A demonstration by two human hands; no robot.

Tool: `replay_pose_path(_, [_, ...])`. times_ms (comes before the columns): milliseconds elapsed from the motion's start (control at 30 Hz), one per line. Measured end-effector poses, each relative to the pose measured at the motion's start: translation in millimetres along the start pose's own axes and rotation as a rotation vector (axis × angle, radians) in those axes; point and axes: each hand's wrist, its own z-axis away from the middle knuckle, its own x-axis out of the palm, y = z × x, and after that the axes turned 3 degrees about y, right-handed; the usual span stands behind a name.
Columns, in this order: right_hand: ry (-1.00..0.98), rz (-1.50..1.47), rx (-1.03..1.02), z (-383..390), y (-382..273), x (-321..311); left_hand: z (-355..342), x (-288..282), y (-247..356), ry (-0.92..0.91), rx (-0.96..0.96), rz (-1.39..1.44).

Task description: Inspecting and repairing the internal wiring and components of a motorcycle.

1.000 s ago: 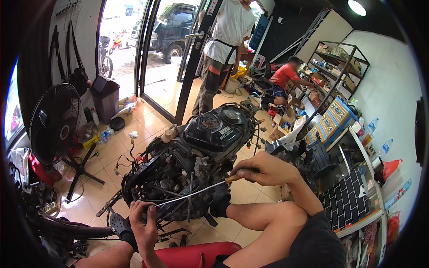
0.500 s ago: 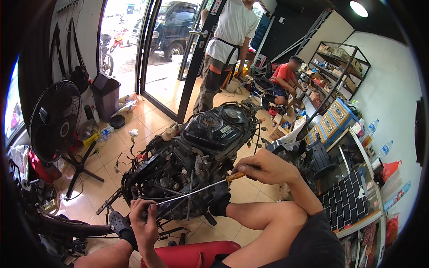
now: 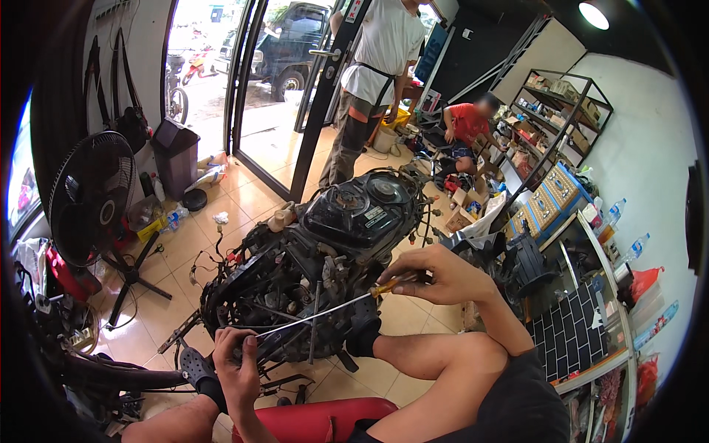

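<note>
A long screwdriver with an amber handle (image 3: 382,288) and a thin silver shaft (image 3: 314,315) slants across the front of a stripped motorcycle (image 3: 284,277). My right hand (image 3: 437,275) pinches its handle between thumb and fingertips, with the other fingers curled. At the shaft's far end my left hand (image 3: 238,363) is closed, the thumb beside the metal; the tip is hidden there, and whether a small part is also inside I cannot tell. Both hands are in front of the bike's dark, greasy engine area. A black fuel tank (image 3: 362,210) sits on top.
A red seat (image 3: 317,422) is under me. A black fan (image 3: 92,199) and a bin (image 3: 176,151) stand left, near a glass door (image 3: 269,96). A glass cabinet (image 3: 620,356) stands at right. A person in white (image 3: 380,59) stands behind the bike; another in red (image 3: 467,124) crouches near shelves.
My right hand's fingers have shifted on the handle, and the handle has moved slightly left. The left hand has stayed in place. The crouching person in red has shifted position.
</note>
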Motion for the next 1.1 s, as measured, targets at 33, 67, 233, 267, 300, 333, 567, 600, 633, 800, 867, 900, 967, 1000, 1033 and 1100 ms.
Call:
replay_pose_path(33, [0.0,0.0,0.0,-0.4,1.5,0.0,0.2,0.0,0.0,0.0,0.0,0.0])
replay_pose_path(67, [0.023,0.041,-0.077,-1.0,4.4,-0.2,0.4,0.2,0.0,0.005,-0.008,0.009])
replay_pose_path(233, [-0.02,0.027,0.016,2.2,4.1,-2.0,1.0,0.0,-2.9,0.005,-0.011,0.024])
replay_pose_path(267, [-0.087,0.106,0.102,1.8,2.2,-5.5,0.6,-0.7,-0.8,-0.008,-0.005,-0.002])
replay_pose_path(300, [-0.154,0.185,0.188,1.2,1.5,-7.1,0.5,-1.3,0.3,-0.02,0.001,-0.029])
replay_pose_path(333, [-0.154,0.184,0.188,1.7,2.6,-5.3,0.6,-1.1,-0.6,-0.021,0.001,-0.029])
replay_pose_path(567, [0.068,0.057,-0.138,0.4,8.1,2.1,-0.1,1.3,4.9,0.021,-0.021,0.023])
replay_pose_path(600, [0.048,0.025,-0.071,2.4,7.4,1.2,0.0,2.4,7.0,0.043,-0.041,0.052])
replay_pose_path(633, [0.044,0.017,-0.077,2.7,4.6,-1.7,0.2,2.5,7.4,0.049,-0.044,0.043])
replay_pose_path(800, [-0.074,0.066,0.145,2.4,0.6,-3.9,0.2,-0.7,4.9,-0.003,-0.015,-0.021])
replay_pose_path(867, [0.04,0.056,-0.039,1.5,5.6,1.4,-0.2,-0.9,5.9,0.006,-0.018,-0.013])
replay_pose_path(900, [0.054,0.074,-0.07,1.0,5.5,0.1,-0.6,-1.1,6.6,-0.001,-0.012,-0.011])
replay_pose_path(967, [0.065,0.088,-0.104,1.7,4.2,-0.9,-0.6,-1.0,7.8,-0.005,-0.009,-0.012])
replay_pose_path(1000, [0.037,0.06,-0.026,3.2,2.4,-1.0,-0.5,-0.3,8.5,0.012,-0.026,0.008])
replay_pose_path(1033, [0.01,0.032,0.053,4.2,1.1,-1.4,-0.7,0.2,9.0,0.029,-0.043,0.029])
replay_pose_path(1100, [-0.06,0.068,0.168,3.4,-3.7,-6.7,-1.2,-0.4,11.6,0.021,-0.032,-0.002])
